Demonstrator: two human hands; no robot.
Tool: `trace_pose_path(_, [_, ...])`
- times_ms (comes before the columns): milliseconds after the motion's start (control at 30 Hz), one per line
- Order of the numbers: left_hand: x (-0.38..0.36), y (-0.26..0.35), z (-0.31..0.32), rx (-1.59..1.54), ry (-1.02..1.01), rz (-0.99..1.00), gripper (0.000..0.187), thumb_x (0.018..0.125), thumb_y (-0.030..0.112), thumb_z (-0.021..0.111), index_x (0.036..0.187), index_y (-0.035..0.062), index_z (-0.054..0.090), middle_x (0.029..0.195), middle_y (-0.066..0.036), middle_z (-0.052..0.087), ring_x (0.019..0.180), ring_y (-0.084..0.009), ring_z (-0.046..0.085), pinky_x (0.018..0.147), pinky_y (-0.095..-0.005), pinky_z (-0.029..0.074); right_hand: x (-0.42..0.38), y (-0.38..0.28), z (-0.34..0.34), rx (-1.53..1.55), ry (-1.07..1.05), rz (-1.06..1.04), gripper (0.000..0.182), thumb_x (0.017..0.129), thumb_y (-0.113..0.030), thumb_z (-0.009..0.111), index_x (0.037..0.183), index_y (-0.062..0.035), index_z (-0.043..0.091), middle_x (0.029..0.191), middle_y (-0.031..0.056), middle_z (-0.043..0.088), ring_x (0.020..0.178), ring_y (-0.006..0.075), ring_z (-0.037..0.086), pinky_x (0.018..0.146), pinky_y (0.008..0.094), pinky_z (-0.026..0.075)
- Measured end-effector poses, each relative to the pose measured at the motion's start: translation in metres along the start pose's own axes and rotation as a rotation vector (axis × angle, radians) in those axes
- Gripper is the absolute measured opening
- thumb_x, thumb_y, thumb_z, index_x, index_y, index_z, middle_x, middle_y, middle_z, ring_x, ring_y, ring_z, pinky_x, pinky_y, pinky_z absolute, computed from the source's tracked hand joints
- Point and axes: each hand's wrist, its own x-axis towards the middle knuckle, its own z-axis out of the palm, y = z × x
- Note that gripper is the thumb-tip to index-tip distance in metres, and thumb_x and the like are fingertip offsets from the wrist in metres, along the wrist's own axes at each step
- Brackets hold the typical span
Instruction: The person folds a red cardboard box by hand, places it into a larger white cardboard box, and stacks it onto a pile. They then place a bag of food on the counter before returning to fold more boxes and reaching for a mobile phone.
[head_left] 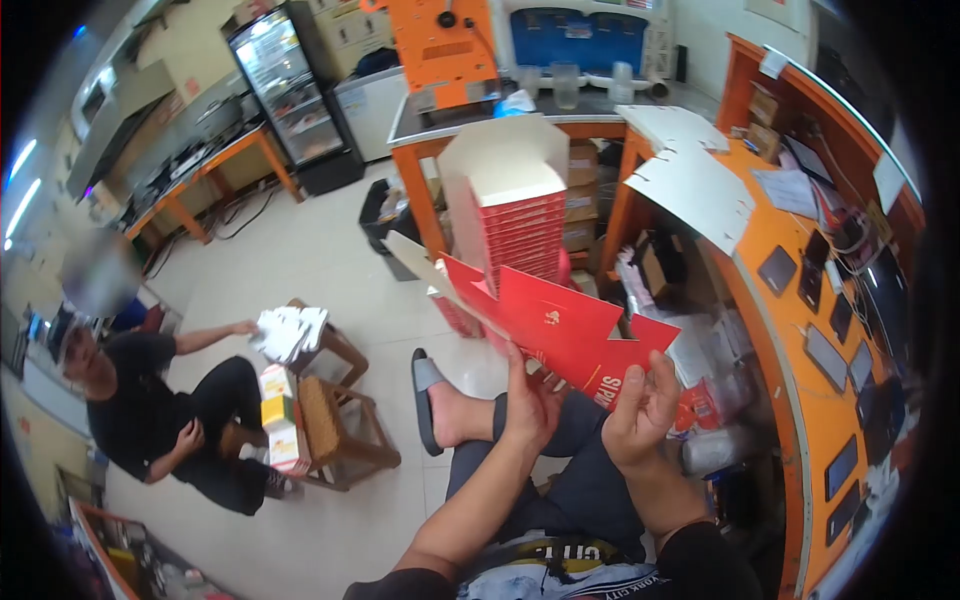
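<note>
A flat red cardboard sheet [570, 330] with white print and cut flaps is tilted above my lap. My left hand [528, 400] is at its lower edge, fingers partly hidden behind the card, and seems to support it. At the sheet's right end is my right hand [642, 405], thumb and fingers raised and curled close to the edge; whether they pinch it is unclear. Just beyond the sheet rises a tall stack of red-sided boxes [524, 235] with white tops, with a white flap standing up behind it.
To the left a seated person [160, 395] reaches toward white pieces [288, 333] on a stool. Yellow and white boxes [281, 420] sit on a woven stool [335, 425]. An orange counter [765, 260] holding several phones curves along the right. A black bin [385, 215] stands ahead.
</note>
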Motion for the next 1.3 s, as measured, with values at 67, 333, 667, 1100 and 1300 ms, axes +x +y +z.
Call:
trace_pose_path(67, [-0.001,-0.003,-0.006,-0.070,-0.030,0.174,0.075,0.098,0.068,0.045,0.151,0.0160,0.036,0.146,-0.015,0.050,0.131,-0.0269,0.051,0.110,-0.0465,0.040,-0.007,-0.003,0.002,-0.070,-0.069,0.106,0.041,0.105,-0.002,0.046,0.145,0.0017,0.037,0.128,0.0188,0.055,0.114,0.0225,0.060,0.096,0.0322,0.050])
trace_pose_path(333, [-0.014,0.041,-0.006,0.309,0.098,0.669,0.034,0.101,0.022,0.065,0.124,-0.0010,0.057,0.120,-0.010,0.068,0.105,-0.0127,0.065,0.091,-0.0287,0.053,-0.010,0.022,0.010,-0.542,-0.200,0.286,0.071,0.096,-0.016,0.067,0.154,-0.0021,0.030,0.148,0.0270,0.027,0.136,0.0414,0.039,0.111,0.0447,0.037])
trace_pose_path(667, [-0.032,0.075,-0.038,0.879,0.090,0.770,0.046,0.098,0.017,0.069,0.134,-0.0026,0.048,0.117,-0.011,0.065,0.104,-0.0141,0.063,0.091,-0.0293,0.052,-0.057,0.080,0.035,0.782,-0.394,0.900,0.080,0.088,-0.025,0.080,0.152,-0.0026,0.037,0.145,0.0122,0.052,0.128,0.0215,0.054,0.108,0.0364,0.043])
trace_pose_path(1100, [-0.008,0.104,-0.062,0.852,0.339,0.752,0.034,0.108,0.025,0.049,0.126,-0.0036,0.054,0.103,-0.011,0.065,0.092,-0.0135,0.060,0.082,-0.0297,0.050,-0.049,0.059,0.046,0.383,-0.451,0.848,0.027,0.105,-0.017,0.057,0.123,0.0027,0.063,0.110,0.0066,0.070,0.101,0.0112,0.062,0.092,0.0282,0.049])
trace_pose_path(1300, [-0.005,0.107,-0.055,1.134,0.520,0.796,0.048,0.107,0.028,0.049,0.140,-0.0060,0.040,0.133,-0.022,0.051,0.109,-0.0228,0.057,0.093,-0.0344,0.047,-0.046,0.054,0.044,0.380,-0.553,0.755,0.030,0.104,-0.018,0.057,0.125,0.0033,0.061,0.111,0.0095,0.071,0.101,0.0126,0.064,0.091,0.0296,0.050])
